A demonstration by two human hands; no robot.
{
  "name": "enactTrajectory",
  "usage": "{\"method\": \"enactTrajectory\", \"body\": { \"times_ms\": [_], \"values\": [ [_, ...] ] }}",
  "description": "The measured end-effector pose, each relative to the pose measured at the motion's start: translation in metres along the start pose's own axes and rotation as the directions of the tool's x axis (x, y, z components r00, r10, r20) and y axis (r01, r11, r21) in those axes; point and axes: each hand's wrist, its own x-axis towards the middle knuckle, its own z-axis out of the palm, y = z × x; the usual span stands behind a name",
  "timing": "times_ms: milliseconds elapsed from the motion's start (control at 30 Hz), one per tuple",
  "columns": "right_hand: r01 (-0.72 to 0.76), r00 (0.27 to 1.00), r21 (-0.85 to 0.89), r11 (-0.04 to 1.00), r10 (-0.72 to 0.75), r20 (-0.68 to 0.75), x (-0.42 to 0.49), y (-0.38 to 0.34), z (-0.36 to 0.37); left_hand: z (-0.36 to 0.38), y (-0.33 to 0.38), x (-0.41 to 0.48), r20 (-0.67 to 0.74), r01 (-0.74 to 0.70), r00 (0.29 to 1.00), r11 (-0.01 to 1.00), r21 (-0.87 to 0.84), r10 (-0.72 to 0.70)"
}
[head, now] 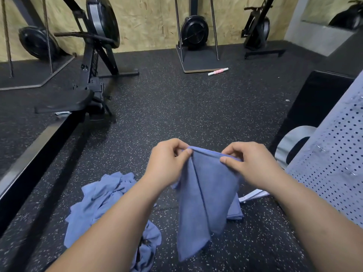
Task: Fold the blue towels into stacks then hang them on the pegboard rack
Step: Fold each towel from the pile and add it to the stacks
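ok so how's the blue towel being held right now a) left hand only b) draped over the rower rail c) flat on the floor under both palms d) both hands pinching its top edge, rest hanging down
d: the left hand and the right hand each pinch the top edge of the blue towel, and the rest hangs down between the forearms.

I see a black speckled rubber floor point(176, 107) across the middle, a chipboard wall point(149, 20) along the top, a black rowing machine point(98, 46) at upper left, and a fan machine point(194, 32) at top centre.
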Motion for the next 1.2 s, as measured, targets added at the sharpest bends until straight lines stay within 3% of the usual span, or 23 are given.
{"method": "enactTrajectory", "body": {
  "times_ms": [267,433,667,967,1200],
  "values": [
    [-0.069,0.995,0.042,0.997,0.072,-0.066,0.002,0.01,-0.014,-0.015,-0.012,0.008,-0.137,0.098,0.987,0.993,0.061,-0.089],
    [-0.046,0.995,0.281,0.959,0.07,-0.077,0.0,0.005,-0.008,-0.017,-0.013,0.007,-0.161,0.083,0.984,0.997,-0.001,-0.082],
    [-0.079,0.993,0.483,0.872,0.025,0.118,-0.008,-0.018,-0.01,-0.011,-0.007,0.006,-0.015,0.033,0.999,0.969,-0.243,-0.037],
    [0.074,0.993,0.282,0.957,-0.095,0.063,-0.011,-0.025,-0.001,-0.005,0.006,0.001,0.17,0.084,0.985,0.864,-0.496,0.002],
    [0.055,0.996,0.374,0.926,-0.076,0.043,-0.009,-0.021,0.007,0.005,0.017,-0.009,0.297,0.072,0.947,0.821,-0.567,0.122]
  ]
}}
